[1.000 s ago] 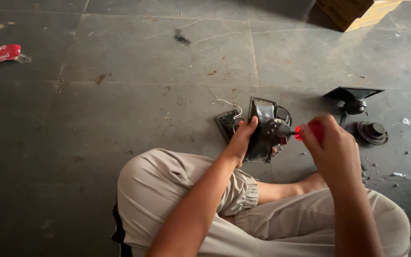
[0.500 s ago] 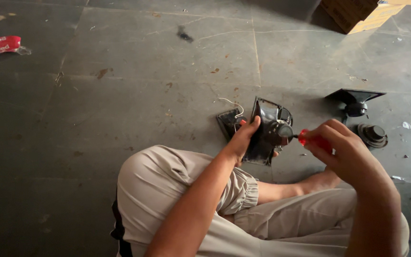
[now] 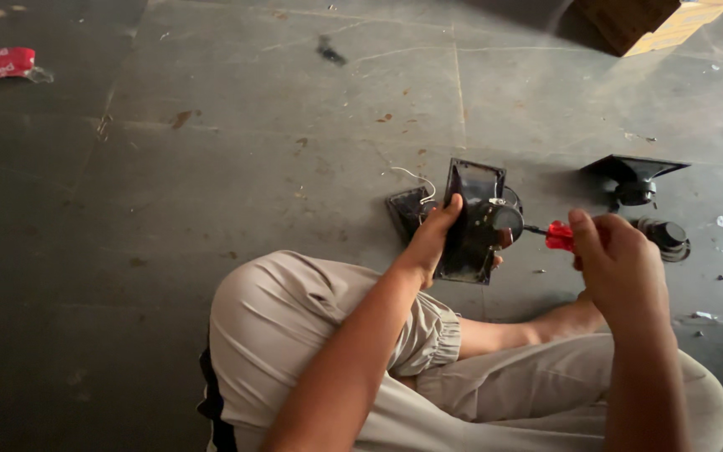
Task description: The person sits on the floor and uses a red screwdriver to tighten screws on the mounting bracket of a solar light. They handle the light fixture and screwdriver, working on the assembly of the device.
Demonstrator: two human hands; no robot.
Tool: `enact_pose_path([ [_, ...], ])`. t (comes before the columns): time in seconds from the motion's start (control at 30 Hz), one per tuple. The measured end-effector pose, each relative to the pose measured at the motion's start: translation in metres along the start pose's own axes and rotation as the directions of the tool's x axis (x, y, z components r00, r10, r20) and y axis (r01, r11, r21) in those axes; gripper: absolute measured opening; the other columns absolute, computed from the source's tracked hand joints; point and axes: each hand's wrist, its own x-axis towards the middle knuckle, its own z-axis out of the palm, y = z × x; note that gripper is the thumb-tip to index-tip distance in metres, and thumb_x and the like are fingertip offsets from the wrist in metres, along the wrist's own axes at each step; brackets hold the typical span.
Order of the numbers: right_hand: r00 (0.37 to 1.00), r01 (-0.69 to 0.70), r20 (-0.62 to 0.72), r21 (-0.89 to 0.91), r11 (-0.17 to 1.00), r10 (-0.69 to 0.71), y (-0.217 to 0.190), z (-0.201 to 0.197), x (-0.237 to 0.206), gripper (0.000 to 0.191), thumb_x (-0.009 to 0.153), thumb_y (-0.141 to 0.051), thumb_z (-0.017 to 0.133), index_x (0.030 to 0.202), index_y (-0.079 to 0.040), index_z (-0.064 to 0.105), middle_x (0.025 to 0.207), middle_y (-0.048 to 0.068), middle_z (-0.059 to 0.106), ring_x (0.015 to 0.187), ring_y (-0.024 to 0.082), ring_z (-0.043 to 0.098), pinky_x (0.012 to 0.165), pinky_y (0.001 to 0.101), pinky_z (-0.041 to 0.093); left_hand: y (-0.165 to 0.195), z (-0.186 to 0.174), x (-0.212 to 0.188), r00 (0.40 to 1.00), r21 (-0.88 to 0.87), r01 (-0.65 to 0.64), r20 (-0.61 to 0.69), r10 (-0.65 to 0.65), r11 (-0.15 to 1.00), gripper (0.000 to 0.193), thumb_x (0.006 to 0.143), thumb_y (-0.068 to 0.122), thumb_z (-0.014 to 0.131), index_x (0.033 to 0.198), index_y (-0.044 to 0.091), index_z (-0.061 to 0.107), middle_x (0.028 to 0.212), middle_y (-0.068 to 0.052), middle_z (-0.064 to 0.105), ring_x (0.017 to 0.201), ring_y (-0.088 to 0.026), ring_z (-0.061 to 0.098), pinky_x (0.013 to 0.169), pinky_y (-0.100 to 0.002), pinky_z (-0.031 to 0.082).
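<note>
Left hand (image 3: 433, 238) clamped on black horn speaker (image 3: 474, 226); right hand (image 3: 621, 268) closed on red screwdriver (image 3: 556, 236), shaft horizontal, pointing left into speaker.

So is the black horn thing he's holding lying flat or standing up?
Standing up on edge. The left hand props the black horn speaker upright on the floor, while the right hand points a red-handled screwdriver at it.

The horn speaker (image 3: 474, 222) looks like glossy black plastic, the screwdriver handle (image 3: 559, 236) shiny red plastic, the floor (image 3: 211, 167) matt, rough stone.
</note>
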Motion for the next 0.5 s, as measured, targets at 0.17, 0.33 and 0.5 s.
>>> enact_pose_path([
  [0.17, 0.917, 0.336, -0.131, -0.253, 0.907, -0.376, -0.015, -0.004, -0.014, 0.032, 0.100, -0.037, 0.074, 0.107, -0.005, 0.071, 0.092, 0.010, 0.073, 0.081, 0.028, 0.070, 0.072, 0.0398, 0.054, -0.004, 0.000, 0.004, 0.999, 0.002, 0.031, 0.025, -0.031, 1.000, 0.060, 0.107, 0.057, 0.045, 0.129, 0.003, 0.059, 0.107, -0.018, 0.074, 0.081, -0.035, 0.074, 0.074, -0.046, 0.061],
  [0.33, 0.865, 0.489, 0.010, -0.234, 0.840, -0.501, -0.020, -0.009, -0.019, 0.024, 0.090, -0.021, 0.080, 0.110, -0.009, 0.071, 0.107, 0.010, 0.068, 0.084, 0.024, 0.070, 0.075, 0.0381, 0.057, -0.007, -0.003, 0.005, 0.992, -0.008, 0.126, 0.026, -0.126, 0.992, 0.064, 0.108, 0.058, 0.042, 0.130, 0.001, 0.061, 0.110, -0.017, 0.074, 0.081, -0.035, 0.075, 0.073, -0.046, 0.062],
  [0.5, 0.812, 0.580, -0.027, -0.067, 0.812, -0.582, -0.017, -0.015, -0.010, 0.055, 0.080, -0.021, 0.085, 0.123, 0.000, 0.058, 0.118, 0.016, 0.068, 0.106, 0.029, 0.069, 0.084, 0.0376, 0.057, -0.004, -0.005, 0.005, 0.992, 0.009, 0.119, 0.032, -0.119, 0.993, 0.072, 0.108, 0.063, 0.038, 0.134, 0.000, 0.060, 0.114, -0.020, 0.073, 0.086, -0.037, 0.074, 0.079, -0.048, 0.060],
])
